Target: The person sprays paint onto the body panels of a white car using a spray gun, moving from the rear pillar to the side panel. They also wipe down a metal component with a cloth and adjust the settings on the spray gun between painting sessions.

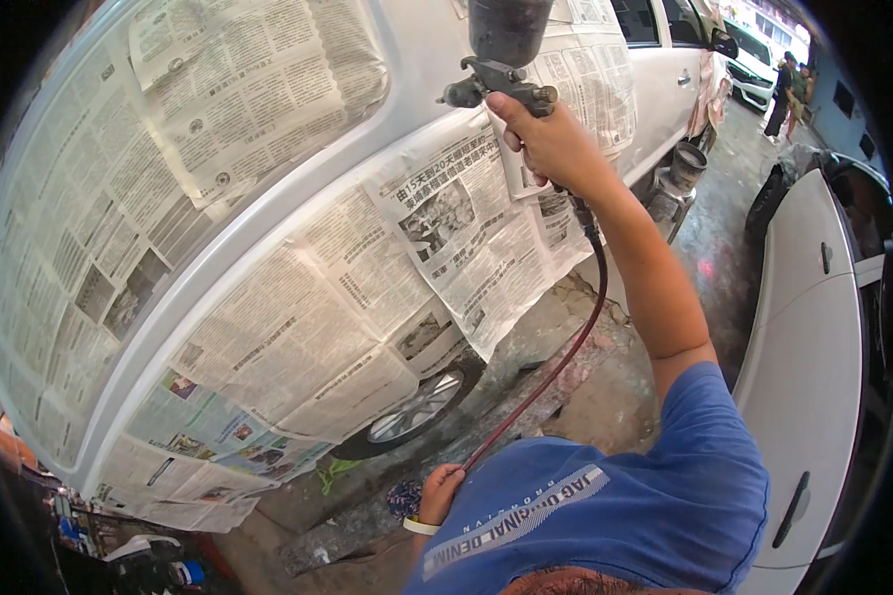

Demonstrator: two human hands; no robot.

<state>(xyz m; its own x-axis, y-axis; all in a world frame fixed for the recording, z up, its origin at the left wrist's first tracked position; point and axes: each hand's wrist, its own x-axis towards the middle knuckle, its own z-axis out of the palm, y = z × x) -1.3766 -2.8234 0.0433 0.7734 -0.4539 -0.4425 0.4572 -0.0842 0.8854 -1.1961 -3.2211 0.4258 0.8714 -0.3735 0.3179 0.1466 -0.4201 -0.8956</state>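
Observation:
My right hand point(558, 144) is raised and wrapped round the handle of a spray gun point(506, 77). A dark cup point(509, 30) sits on top of the gun, and its nozzle points left. From the handle a dark red hose point(556, 375) curves down to my left hand point(440, 493), whose fingers are closed around it near my waist. Beyond the gun stands a white car point(238, 248). Sheets of newspaper point(298, 337) cover its windows and lower side, leaving a curved strip of bare bodywork between them. One wheel point(417, 409) shows below the paper.
A second white car point(809, 307) stands close on my right. A stained can point(687, 164) rests on a low stand beside the papered car. Farther off are another white car point(754, 69) and two people point(786, 94). Assorted clutter point(154, 555) lies at the lower left.

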